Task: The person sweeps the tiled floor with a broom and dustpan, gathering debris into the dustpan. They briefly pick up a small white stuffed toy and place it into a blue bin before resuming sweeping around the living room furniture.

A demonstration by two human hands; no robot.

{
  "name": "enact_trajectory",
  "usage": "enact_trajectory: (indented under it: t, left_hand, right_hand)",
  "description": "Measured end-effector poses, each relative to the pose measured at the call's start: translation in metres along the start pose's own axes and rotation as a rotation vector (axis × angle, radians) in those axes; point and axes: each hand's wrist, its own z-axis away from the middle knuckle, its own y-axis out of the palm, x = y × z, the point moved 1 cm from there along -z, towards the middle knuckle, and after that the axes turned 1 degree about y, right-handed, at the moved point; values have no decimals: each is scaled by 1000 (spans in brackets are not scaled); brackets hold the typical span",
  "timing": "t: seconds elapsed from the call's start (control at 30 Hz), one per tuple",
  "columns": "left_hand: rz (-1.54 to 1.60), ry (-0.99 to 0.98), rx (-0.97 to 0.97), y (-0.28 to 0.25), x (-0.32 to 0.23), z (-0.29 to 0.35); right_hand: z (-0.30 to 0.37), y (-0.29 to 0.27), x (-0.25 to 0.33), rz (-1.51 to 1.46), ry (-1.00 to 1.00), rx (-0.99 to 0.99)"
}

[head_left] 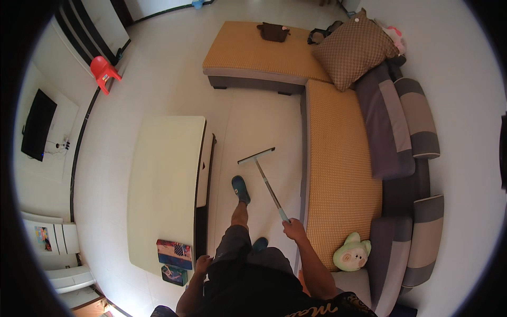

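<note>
My right hand (293, 230) is closed around the pale end of a long-handled floor squeegee (270, 188). The pole slants away from me, toward the far left. Its wide, dark-edged head (256, 156) rests on the light tiled floor, between the coffee table and the sofa. By my left thigh hangs my left hand (203, 263), loosely bent, with nothing visible in it. It is close to the near right corner of the table. My foot in a dark teal clog (240, 189) is stretched forward, just left of the pole.
A cream coffee table (163, 179) stands at left, carrying colourful boxes (174, 254). To the right, an L-shaped sofa (340, 153) with woven orange mats holds cushions and a green plush toy (352, 252). A red child's chair (105, 73) stands by the far left wall.
</note>
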Motion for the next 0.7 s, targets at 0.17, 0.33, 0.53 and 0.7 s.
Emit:
enact_trajectory:
  t: [0.17,0.33,0.53,0.7]
  left_hand:
    - [260,-152,-80,14,-149,-117]
    - [-80,385,-146,-12,-310,-253]
    - [-130,688,-18,5,-590,-324]
    - [-361,1021,-62,40,-668,-418]
  right_hand:
    - [-77,-56,110,-173,-25,-80]
    - [-151,-92,220,-393,22,28]
    - [-231,-128,336,-471,-72,-1]
    - [-283,-181,432,-471,-125,37]
